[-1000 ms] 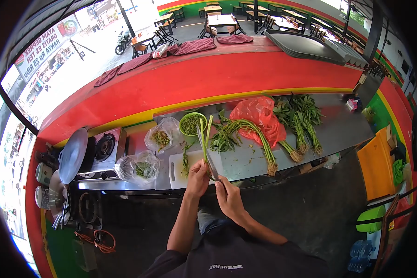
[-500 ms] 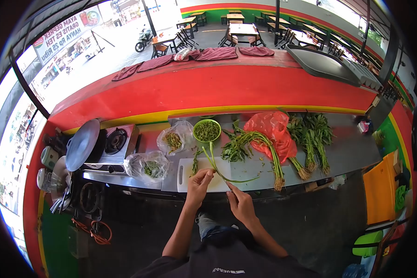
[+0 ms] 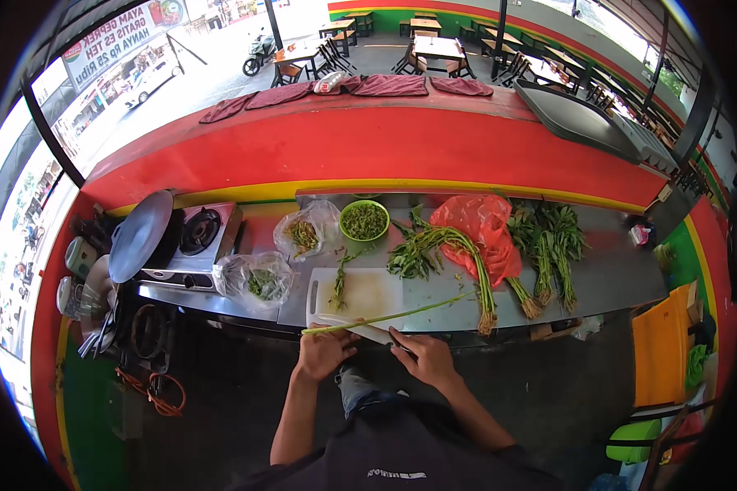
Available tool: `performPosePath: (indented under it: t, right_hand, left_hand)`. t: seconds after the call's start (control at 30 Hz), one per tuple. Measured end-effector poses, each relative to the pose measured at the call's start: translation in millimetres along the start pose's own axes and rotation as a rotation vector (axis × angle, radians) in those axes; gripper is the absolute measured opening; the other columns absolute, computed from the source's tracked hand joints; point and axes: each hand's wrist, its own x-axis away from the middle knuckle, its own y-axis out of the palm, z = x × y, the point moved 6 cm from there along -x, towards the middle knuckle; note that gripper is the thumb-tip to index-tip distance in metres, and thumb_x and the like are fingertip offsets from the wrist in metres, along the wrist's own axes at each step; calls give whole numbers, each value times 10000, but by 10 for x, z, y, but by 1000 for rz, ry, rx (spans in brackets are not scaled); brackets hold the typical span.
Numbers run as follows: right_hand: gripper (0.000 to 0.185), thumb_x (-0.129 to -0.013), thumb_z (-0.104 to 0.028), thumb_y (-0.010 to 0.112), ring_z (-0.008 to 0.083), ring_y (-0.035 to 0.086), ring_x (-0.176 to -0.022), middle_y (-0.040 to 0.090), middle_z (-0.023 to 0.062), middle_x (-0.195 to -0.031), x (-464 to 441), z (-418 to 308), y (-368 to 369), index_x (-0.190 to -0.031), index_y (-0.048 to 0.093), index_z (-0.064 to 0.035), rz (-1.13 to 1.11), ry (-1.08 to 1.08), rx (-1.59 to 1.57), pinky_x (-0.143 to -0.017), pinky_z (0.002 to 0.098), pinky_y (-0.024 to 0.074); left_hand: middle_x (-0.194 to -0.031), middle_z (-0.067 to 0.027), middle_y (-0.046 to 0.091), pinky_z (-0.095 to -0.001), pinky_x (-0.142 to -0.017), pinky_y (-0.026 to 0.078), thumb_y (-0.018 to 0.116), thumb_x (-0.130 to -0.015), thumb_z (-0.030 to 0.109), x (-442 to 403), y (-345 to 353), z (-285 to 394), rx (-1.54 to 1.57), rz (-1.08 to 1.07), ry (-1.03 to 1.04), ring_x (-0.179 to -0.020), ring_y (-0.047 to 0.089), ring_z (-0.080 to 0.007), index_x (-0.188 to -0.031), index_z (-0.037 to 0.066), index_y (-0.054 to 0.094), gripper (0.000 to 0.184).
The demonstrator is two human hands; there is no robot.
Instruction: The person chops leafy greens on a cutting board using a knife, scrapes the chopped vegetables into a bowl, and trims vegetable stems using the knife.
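My left hand [image 3: 323, 353] is closed around the thick end of a long green vegetable stalk [image 3: 422, 308], at the front edge of the white cutting board [image 3: 391, 288]. The stalk slants up to the right, past the board and over the steel counter. My right hand [image 3: 426, 358] grips a knife [image 3: 372, 332] by its handle, the blade pointing left, just under the stalk; whether they touch I cannot tell. A small leafy sprig [image 3: 338, 293] lies on the board's left part. Behind the board stands a green bowl [image 3: 365, 235] of chopped greens.
Rooted bundles of greens [image 3: 547, 254] and a red plastic bag [image 3: 490, 233] lie on the right of the counter. Two clear bags [image 3: 258, 281] with greens, a gas stove [image 3: 198, 241] and a large wok [image 3: 142, 237] are at left. A red wall [image 3: 368, 147] rises behind.
The stalk, bent and raised above the board before, now lies straight and low, slanting to the right. My left hand has moved down and left; the knife blade now shows below the stalk.
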Motion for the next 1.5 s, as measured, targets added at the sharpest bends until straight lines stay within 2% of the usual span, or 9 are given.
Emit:
performPosePath:
  t: [0.13, 0.4, 0.57, 0.7, 0.97, 1.03, 1.13, 1.27, 1.5]
  right_hand:
    - [437, -934, -330, 685, 259, 695, -752, 732, 72, -840, -18, -68, -42, -1326, 661, -137, -73, 9, 7, -680, 368, 546]
    - [609, -914, -442, 699, 255, 647, -575, 658, 90, -683, 37, -19, -47, -1410, 580, -108, -19, -23, 43, -540, 381, 514]
    - [535, -906, -456, 707, 284, 695, -645, 705, 114, -753, 87, -12, -29, -1245, 667, -43, 60, 47, -32, -584, 391, 541]
    - [469, -909, -451, 705, 302, 717, -704, 723, 129, -797, 105, -40, -27, -1127, 693, -37, 85, 93, -34, -602, 397, 550]
    - [409, -919, -454, 687, 330, 705, -665, 710, 132, -750, 152, -73, 36, -981, 694, -50, 79, 183, -25, -591, 419, 550]
    - [420, -917, -466, 686, 331, 702, -659, 705, 132, -737, 178, -66, 67, -975, 696, -50, 61, 188, -24, -587, 421, 547]
    - [437, -911, -488, 683, 326, 694, -645, 695, 126, -719, 209, -74, 144, -962, 698, -54, -1, 171, 31, -580, 421, 542]
    - [436, -908, -495, 685, 319, 690, -639, 686, 123, -708, 217, -74, 184, -947, 696, -61, 17, 145, 37, -574, 422, 539]
    - [417, -923, -449, 684, 335, 687, -638, 680, 145, -716, 155, -102, 135, -968, 685, -34, 86, 173, 42, -573, 427, 540]
  left_hand:
    - [-1454, -189, 538, -478, -971, 455, 430, -892, 474, 92, 52, 39, 75, -115, -10, -1148, 595, -322, -1359, -2, 570, 682]
    - [-1366, -215, 598, -451, -985, 446, 407, -922, 487, 256, 300, 204, -74, -314, 31, -1197, 579, -382, -1232, 23, 680, 621]
    - [-1185, -130, 673, -335, -888, 498, 537, -1036, 332, 219, 221, 206, -322, -122, 13, -1076, 651, -248, -1196, -24, 667, 412]
    - [-1073, -51, 683, -249, -821, 478, 691, -958, 184, 237, 458, 199, -632, -46, 2, -947, 618, -96, -1214, -33, 647, 339]
    - [-1012, -56, 683, -250, -749, 490, 705, -945, 180, 195, 538, 92, -661, -31, 125, -856, 604, -93, -1197, -32, 634, 337]
    - [-967, -37, 691, -273, -754, 496, 724, -942, 310, 188, 284, 60, -594, 254, -35, -858, 624, -99, -1134, -1, 681, 368]
    - [-874, -35, 695, -276, -679, 504, 743, -913, 419, 118, 207, 63, -784, 378, -45, -769, 634, -105, -1033, 16, 711, 422]
    - [-861, -27, 686, -267, -642, 492, 815, -865, 312, 48, 381, 106, -872, 339, 177, -723, 616, -103, -991, 10, 702, 347]
    - [-970, -100, 740, -263, -744, 525, 832, -844, 203, -48, 487, -78, -731, 391, 112, -824, 677, -127, -1042, -65, 715, 353]
